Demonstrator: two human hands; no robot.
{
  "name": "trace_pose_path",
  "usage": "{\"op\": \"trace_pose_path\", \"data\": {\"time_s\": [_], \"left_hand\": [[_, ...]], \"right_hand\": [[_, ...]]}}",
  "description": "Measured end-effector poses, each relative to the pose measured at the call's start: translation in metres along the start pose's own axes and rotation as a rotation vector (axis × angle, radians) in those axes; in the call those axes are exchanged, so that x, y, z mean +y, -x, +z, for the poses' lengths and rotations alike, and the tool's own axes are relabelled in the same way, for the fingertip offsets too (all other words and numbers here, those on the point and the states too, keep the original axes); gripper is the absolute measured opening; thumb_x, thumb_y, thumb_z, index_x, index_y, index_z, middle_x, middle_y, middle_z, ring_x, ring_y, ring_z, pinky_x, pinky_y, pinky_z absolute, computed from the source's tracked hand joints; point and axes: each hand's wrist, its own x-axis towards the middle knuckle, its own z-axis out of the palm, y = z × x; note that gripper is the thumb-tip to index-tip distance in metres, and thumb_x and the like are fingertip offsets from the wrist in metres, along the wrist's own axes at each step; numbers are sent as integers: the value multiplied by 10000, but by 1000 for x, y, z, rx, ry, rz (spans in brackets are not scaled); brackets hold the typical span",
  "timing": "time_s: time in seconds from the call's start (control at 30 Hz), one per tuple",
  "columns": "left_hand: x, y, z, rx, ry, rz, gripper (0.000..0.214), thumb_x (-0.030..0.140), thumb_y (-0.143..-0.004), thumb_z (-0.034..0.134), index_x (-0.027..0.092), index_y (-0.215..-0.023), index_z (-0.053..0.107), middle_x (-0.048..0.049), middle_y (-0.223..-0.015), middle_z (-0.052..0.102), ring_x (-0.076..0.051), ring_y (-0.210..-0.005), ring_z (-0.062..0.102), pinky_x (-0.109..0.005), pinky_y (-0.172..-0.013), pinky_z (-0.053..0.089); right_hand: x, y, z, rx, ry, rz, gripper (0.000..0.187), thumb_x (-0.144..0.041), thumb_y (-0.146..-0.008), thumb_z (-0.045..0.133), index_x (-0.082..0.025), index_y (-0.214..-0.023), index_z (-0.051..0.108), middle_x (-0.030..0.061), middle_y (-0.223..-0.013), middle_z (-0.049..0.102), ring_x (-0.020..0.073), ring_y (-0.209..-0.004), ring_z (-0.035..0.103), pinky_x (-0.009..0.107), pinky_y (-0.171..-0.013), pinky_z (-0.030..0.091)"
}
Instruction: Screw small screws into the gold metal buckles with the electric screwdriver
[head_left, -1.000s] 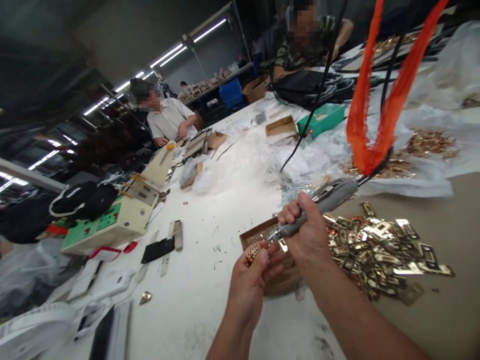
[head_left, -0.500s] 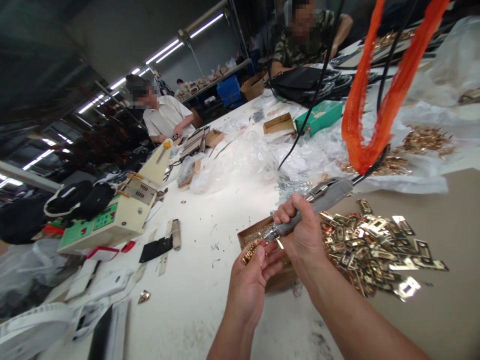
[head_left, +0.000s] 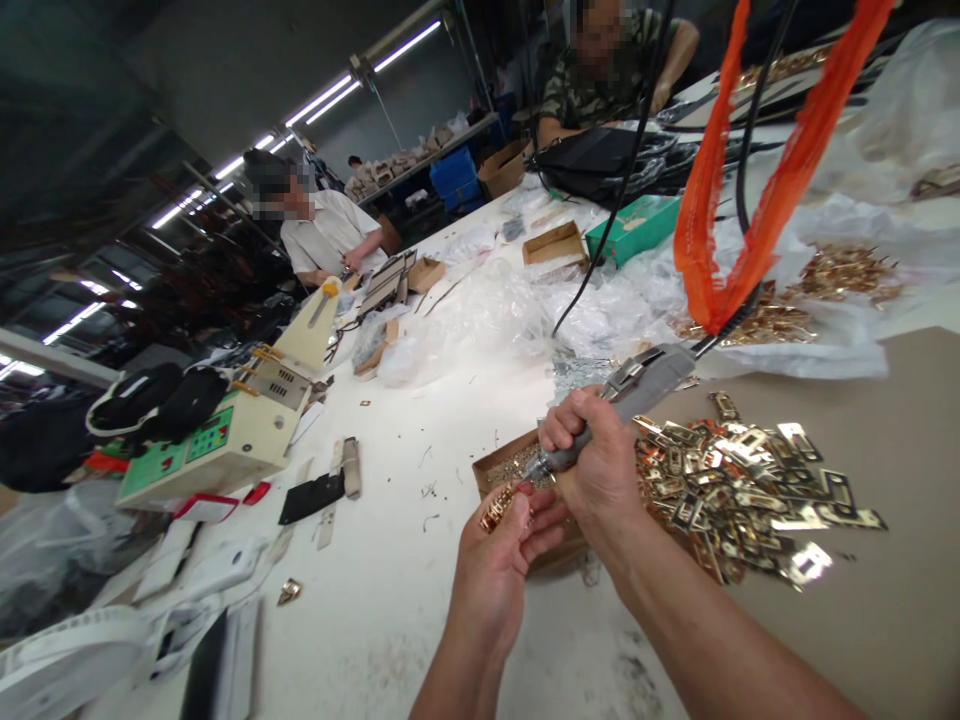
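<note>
My left hand [head_left: 491,565] pinches a gold clasp [head_left: 501,507] at its fingertips, and my right hand [head_left: 596,465], closed round a grey power screwdriver [head_left: 645,380], slants the tool's long body down-left, tip almost on the clasp, over a cardboard box [head_left: 489,463].

- I see a small gold metal clasp [head_left: 501,506] pinched upright in my left hand [head_left: 495,560].
- A grey electric screwdriver [head_left: 615,405] lies tilted in my right hand [head_left: 596,460], tip touching the clasp.
</note>
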Motion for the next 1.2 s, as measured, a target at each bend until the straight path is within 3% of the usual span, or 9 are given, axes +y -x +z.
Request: {"op": "trace_pose_path", "data": {"time_s": [0.2,0.6,0.87,1.03,1.2], "left_hand": [[2,2,-2,3,-17,-6,412,386,-773,857,119,-1040,691,-153,-1017,770,-286,-906,760,-330,-733,599],[7,0,-16,68,-95,3,431,348,-825,816,105,-1151,672,-209,-1167,749,-310,-955,764,-368,-785,619],[21,3,-23,27,-30,-8,333,315,-842,792,127,-1098,691,-181,-1140,764,-291,-942,767,-344,-769,623],[31,11,-5,30,-200,124,369,346,-857,774,132,-1142,676,-182,-1166,753,-270,-874,764,-328,-691,620],[46,17,41,-25,-403,227,437,423,-838,774,156,-1172,681,-173,-1176,749,-162,-573,661,-255,-424,505]], "right_hand": [[-1,2,0,-19,10,5,314,-251,-747,740,-235,-744,427,-111,-575,336,67,-443,310,218,-445,319],[-4,-1,0,-13,72,-32,415,-394,-764,821,-218,-701,450,-98,-580,406,75,-469,404,226,-465,372],[2,-12,-8,156,275,-134,365,-385,-740,839,-213,-697,521,-75,-529,497,101,-447,472,231,-434,403],[11,-19,-14,209,247,-49,351,-417,-726,841,-210,-740,558,-75,-520,522,111,-429,486,234,-422,425],[13,-22,-16,186,258,78,397,-467,-739,822,-201,-658,538,-58,-485,523,110,-414,479,230,-412,409]]}}
